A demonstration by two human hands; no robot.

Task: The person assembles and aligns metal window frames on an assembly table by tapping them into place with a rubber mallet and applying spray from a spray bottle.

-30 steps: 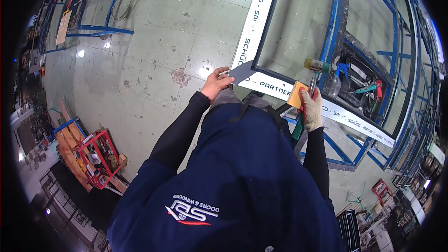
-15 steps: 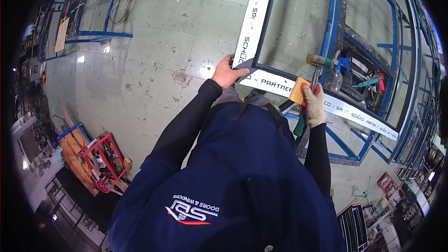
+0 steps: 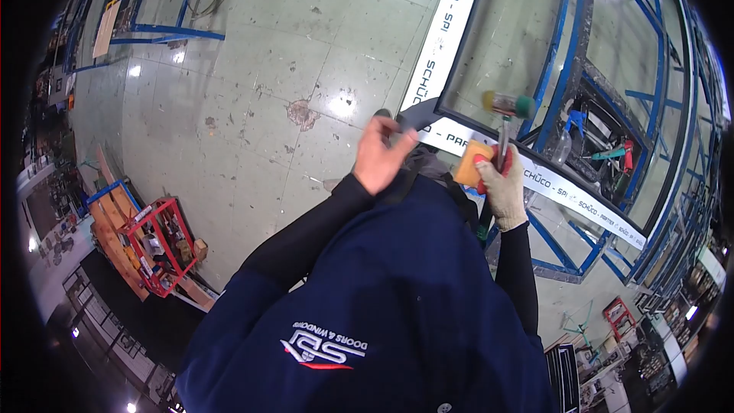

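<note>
My left hand (image 3: 378,157), bare and slightly blurred, is beside the dark corner of a frame (image 3: 566,183) wrapped in white printed film. Its thumb and fingers are apart; a small dark shape shows at the fingertips, too blurred to identify. My right hand (image 3: 503,187), in a pale glove with red on the fingers, is closed round a mallet (image 3: 508,105) and a yellow-orange block (image 3: 472,163). The mallet's yellow and green head points away from me over the frame's edge, and its metal shaft passes beside the block.
Beyond the frame, blue metal stands (image 3: 554,61) hold a tray with a spray bottle (image 3: 562,147) and red and green tools (image 3: 615,153). At the lower left are a red rack (image 3: 157,248) and wooden boards (image 3: 118,237). More blue stands (image 3: 176,32) are at the upper left.
My left hand has moved off the frame's corner towards me, and its thumb and fingers have spread. The mallet and block have shifted left with my right hand. The view has shifted slightly.
</note>
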